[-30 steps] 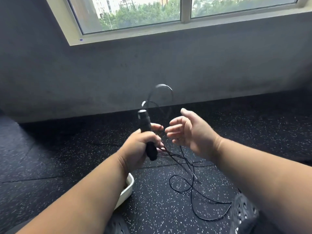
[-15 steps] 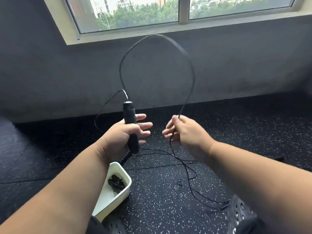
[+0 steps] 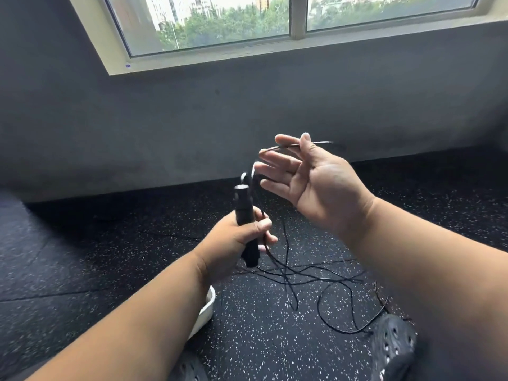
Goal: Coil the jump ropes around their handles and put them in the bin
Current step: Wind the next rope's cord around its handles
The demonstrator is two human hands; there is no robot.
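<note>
we see a grey plaster wall under a pale-framed window — trees and tall buildings outside in daylight. below us lies black rubber flooring — flecked white, with seams between tiles.

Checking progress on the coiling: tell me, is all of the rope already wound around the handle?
No, much of the rope lies loose on the floor below the handle that the left hand grips.

no readable text (anywhere), no labels
</note>
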